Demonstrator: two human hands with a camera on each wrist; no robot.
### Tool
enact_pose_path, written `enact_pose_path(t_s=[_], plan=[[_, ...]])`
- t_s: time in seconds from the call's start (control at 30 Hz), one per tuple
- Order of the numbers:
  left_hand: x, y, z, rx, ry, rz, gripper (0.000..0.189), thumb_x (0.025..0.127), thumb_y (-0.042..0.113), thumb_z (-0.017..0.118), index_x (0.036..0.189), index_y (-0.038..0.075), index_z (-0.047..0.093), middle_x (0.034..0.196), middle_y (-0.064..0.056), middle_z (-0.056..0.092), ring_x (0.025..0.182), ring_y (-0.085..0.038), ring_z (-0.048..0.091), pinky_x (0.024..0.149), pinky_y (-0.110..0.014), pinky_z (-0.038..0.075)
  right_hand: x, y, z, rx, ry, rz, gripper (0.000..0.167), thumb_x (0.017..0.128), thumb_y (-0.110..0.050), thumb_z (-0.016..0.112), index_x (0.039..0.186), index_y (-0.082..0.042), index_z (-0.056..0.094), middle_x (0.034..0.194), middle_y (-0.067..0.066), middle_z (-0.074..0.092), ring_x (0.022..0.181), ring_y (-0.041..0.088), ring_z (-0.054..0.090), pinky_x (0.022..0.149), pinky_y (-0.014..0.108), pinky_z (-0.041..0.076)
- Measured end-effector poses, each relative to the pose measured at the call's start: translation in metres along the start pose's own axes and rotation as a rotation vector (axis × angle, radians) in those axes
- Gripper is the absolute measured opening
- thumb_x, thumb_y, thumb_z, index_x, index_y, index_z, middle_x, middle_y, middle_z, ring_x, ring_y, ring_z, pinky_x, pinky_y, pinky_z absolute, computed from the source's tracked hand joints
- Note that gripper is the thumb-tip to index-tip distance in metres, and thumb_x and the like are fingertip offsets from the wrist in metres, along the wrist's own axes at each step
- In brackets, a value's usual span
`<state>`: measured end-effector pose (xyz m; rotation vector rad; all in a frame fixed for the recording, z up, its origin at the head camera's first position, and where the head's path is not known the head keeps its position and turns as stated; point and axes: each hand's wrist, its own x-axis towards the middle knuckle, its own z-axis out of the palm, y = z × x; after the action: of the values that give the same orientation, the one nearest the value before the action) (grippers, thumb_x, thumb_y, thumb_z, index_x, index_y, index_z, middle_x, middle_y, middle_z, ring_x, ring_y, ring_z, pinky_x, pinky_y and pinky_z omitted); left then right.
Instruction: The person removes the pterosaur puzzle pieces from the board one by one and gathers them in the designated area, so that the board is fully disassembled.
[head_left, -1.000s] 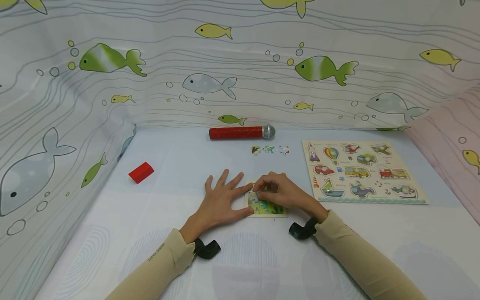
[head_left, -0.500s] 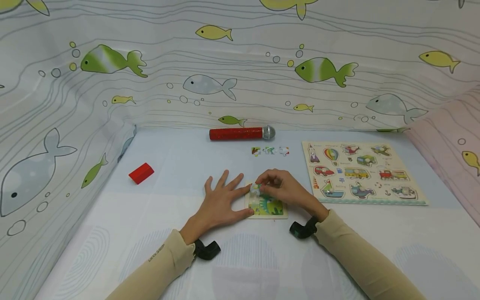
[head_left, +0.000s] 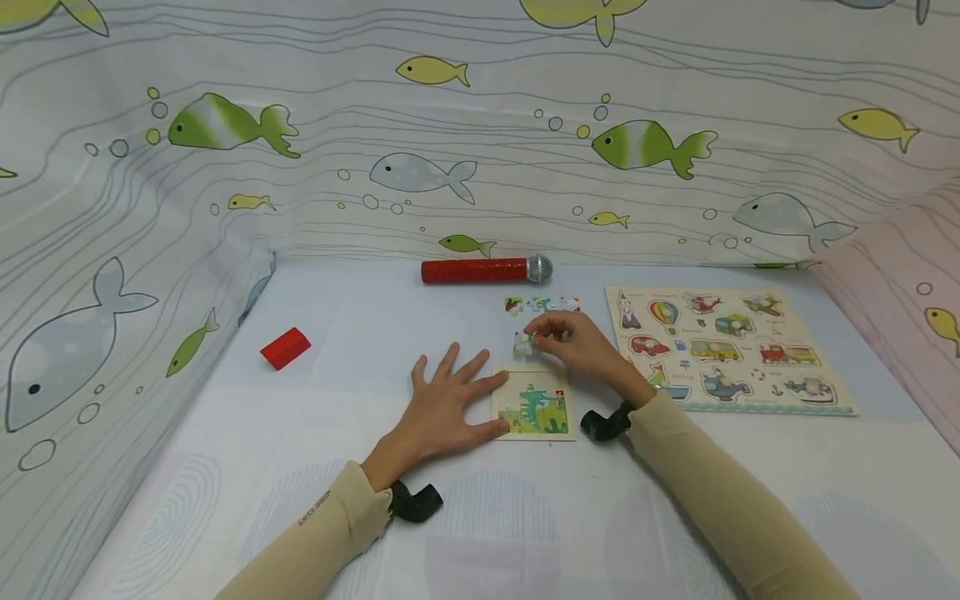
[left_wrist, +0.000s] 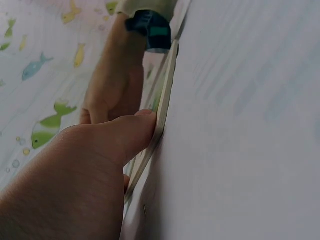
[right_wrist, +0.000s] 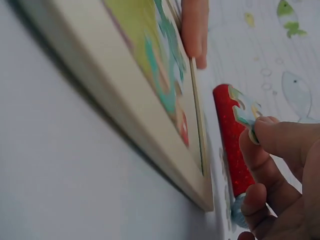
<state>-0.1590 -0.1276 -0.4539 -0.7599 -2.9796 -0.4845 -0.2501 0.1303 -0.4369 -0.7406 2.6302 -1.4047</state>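
A small framed jigsaw board (head_left: 510,390) lies flat on the table, its lower part filled with a green dinosaur picture and its upper part bare. My left hand (head_left: 442,407) spreads its straight fingers at the board's left side; in the left wrist view its thumb (left_wrist: 137,130) rests on the frame edge. Just beyond the board's top edge, my right hand (head_left: 576,343) pinches a jigsaw piece (right_wrist: 243,106) between thumb and forefinger, held off the table. Further back lies a row of loose jigsaw pieces (head_left: 541,305).
Behind the loose pieces lies a red toy microphone (head_left: 476,270). A larger vehicle peg puzzle (head_left: 738,400) is on the right, close to the right forearm. A red block (head_left: 286,348) sits at the left. Fish-printed cloth (head_left: 315,208) walls the table at back and sides.
The right hand has lifted the jigsaw piece from the board's upper left and carried it away past the top edge, baring the upper part. My left hand has stayed in place.
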Motion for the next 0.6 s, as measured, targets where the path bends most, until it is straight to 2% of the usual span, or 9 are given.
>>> enact_pose_path(t_s=[0.3, 0.6], plan=[[0.000, -0.001, 0.002, -0.011, -0.009, 0.005, 0.072, 0.087, 0.073, 0.057, 0.150, 0.041, 0.049, 0.167, 0.002, 0.034, 0.158, -0.041, 0.015, 0.113, -0.077, 0.007, 0.023, 0.009, -0.003, -0.028, -0.070, 0.070, 0.018, 0.097, -0.013, 0.068, 0.114, -0.009, 0.075, 0.100, 0.008, 0.071, 0.086, 0.016, 0.055, 0.078, 0.028, 0.044], [0.000, 0.001, 0.001, -0.013, -0.014, 0.008, 0.072, 0.087, 0.073, 0.056, 0.151, 0.040, 0.049, 0.167, 0.002, 0.033, 0.158, -0.041, 0.014, 0.113, -0.077, 0.006, 0.033, 0.009, -0.005, -0.083, -0.059, 0.108, 0.018, 0.098, -0.015, 0.067, 0.113, -0.010, 0.075, 0.102, 0.009, 0.071, 0.087, 0.019, 0.056, 0.079, 0.031, 0.044]])
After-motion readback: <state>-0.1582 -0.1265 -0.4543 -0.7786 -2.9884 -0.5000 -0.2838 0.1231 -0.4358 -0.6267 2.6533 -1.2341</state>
